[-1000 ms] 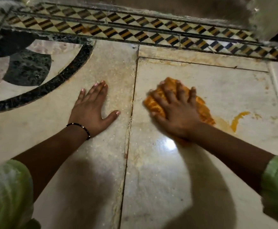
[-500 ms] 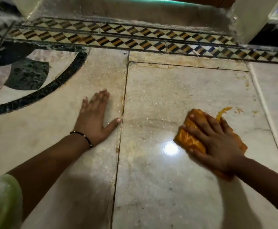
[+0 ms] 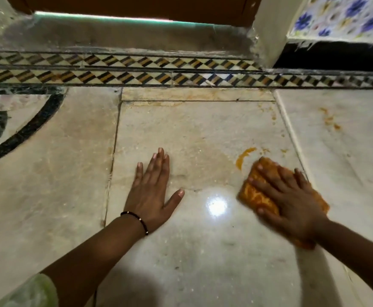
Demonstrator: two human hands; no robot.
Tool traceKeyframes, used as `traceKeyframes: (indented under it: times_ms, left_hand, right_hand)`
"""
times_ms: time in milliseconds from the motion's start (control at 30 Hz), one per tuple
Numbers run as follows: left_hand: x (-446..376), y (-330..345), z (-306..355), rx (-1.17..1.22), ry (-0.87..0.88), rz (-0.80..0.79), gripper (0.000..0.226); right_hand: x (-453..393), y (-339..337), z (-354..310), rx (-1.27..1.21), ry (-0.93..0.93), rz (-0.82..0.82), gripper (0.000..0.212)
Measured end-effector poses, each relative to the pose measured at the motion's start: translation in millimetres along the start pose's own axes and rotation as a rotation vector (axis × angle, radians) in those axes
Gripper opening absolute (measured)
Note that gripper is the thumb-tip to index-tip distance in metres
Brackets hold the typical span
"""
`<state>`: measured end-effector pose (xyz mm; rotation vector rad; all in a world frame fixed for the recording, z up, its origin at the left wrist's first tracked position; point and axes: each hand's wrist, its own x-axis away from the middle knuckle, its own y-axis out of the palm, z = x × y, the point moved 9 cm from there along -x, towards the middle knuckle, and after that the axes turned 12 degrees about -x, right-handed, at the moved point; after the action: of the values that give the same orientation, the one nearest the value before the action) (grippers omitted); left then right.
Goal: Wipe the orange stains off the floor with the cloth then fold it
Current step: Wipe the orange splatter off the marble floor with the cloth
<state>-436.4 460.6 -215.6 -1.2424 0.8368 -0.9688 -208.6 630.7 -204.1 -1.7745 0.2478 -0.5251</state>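
Observation:
My right hand (image 3: 288, 199) presses flat on an orange-stained cloth (image 3: 253, 194) on the pale marble floor (image 3: 203, 251), fingers spread over it. A curved orange stain (image 3: 243, 156) lies just beyond the cloth's far left corner. Smaller orange specks (image 3: 329, 119) mark the slab to the right. My left hand (image 3: 153, 191) rests palm down on the same slab as the cloth, fingers straight, a thin black bracelet on the wrist.
A checkered black, yellow and white tile border (image 3: 136, 74) runs across the far side, with a raised stone door sill (image 3: 125, 38) behind it. A white pillar (image 3: 272, 29) stands at the far right. A dark curved inlay (image 3: 26, 131) sits at the left.
My right hand slid the cloth from the slab's middle to its right side, near the curved stain. My left hand now rests on the cloth's slab, right of the joint.

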Motion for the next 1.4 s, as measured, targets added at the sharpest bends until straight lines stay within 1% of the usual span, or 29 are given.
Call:
traceKeyframes:
  times_ms: [100, 133, 167, 233, 267, 367, 433, 500, 567, 600, 667, 733, 767, 800, 867, 933, 1033, 1100, 1167, 1267, 1333, 1400]
  left_hand:
    - [1, 6, 2, -0.117, 0.0, -0.026, 0.084]
    - [-2, 8, 3, -0.138, 0.0, -0.035, 0.084]
    - [-2, 8, 2, -0.152, -0.003, -0.043, 0.084]
    - [-3, 9, 4, -0.167, 0.005, -0.06, 0.084]
    - [-3, 9, 5, -0.17, 0.006, -0.066, 0.083]
    - [-4, 10, 4, -0.191, 0.002, -0.08, 0.083]
    - [-4, 10, 4, -0.195, 0.004, -0.081, 0.083]
    - [-4, 9, 5, -0.186, 0.007, -0.074, 0.083]
    - [-4, 9, 5, -0.187, 0.008, -0.065, 0.084]
    - [-4, 9, 6, -0.187, 0.009, -0.065, 0.085]
    - [-5, 9, 6, -0.186, 0.01, -0.065, 0.086]
    - [-5, 10, 7, -0.194, 0.018, -0.082, 0.085]
    - [-4, 11, 8, -0.194, 0.02, -0.09, 0.085]
    - [-5, 10, 7, -0.195, 0.018, -0.092, 0.084]
    - [-6, 10, 8, -0.189, 0.024, -0.1, 0.082]
    - [-7, 10, 6, -0.191, 0.026, -0.11, 0.08]
    - [-6, 9, 5, -0.174, 0.024, -0.107, 0.077]
    - [-6, 8, 4, -0.163, 0.02, -0.099, 0.075]
    - [-6, 8, 5, -0.155, 0.011, -0.083, 0.072]
    - [-6, 8, 4, -0.16, -0.004, -0.074, 0.072]
    - [-7, 9, 5, -0.168, -0.004, -0.081, 0.075]
    - [-7, 9, 5, -0.178, -0.009, -0.089, 0.076]
  right_hand:
    - [-54, -19, 47, -0.071, 0.251, 0.115, 0.067]
    - [-72, -22, 52, -0.1, 0.297, 0.13, 0.067]
    - [-91, -25, 46, -0.112, 0.301, 0.128, 0.067]
    - [-118, -25, 15, -0.088, 0.213, 0.084, 0.068]
    - [-123, -21, -8, -0.066, 0.136, 0.054, 0.068]
    - [-99, -6, -72, -0.043, -0.128, -0.016, 0.065]
    - [-57, 5, -85, -0.019, -0.269, -0.05, 0.064]
    - [-13, 14, -64, -0.012, -0.329, -0.053, 0.065]
    - [11, 13, -17, -0.001, -0.26, -0.047, 0.066]
    - [12, 7, 7, -0.006, -0.19, -0.032, 0.066]
    - [-12, -11, 47, -0.053, -0.015, 0.029, 0.064]
    - [-59, -25, 61, -0.114, 0.142, 0.08, 0.063]
    - [-84, -26, 56, -0.132, 0.193, 0.089, 0.063]
    - [-110, -28, 39, -0.139, 0.2, 0.086, 0.063]
    - [-141, -25, -11, -0.125, 0.111, 0.068, 0.062]
    - [-140, -16, -62, -0.098, -0.04, 0.03, 0.061]
    - [-91, 0, -95, -0.074, -0.215, -0.029, 0.058]
    - [-43, 11, -96, -0.056, -0.27, -0.035, 0.057]
    - [3, 22, -80, -0.032, -0.209, -0.024, 0.056]
    - [51, 23, -35, -0.083, -0.048, -0.006, 0.055]
    - [54, 16, 8, -0.111, 0.077, 0.027, 0.053]
    - [31, 5, 48, -0.15, 0.222, 0.057, 0.054]
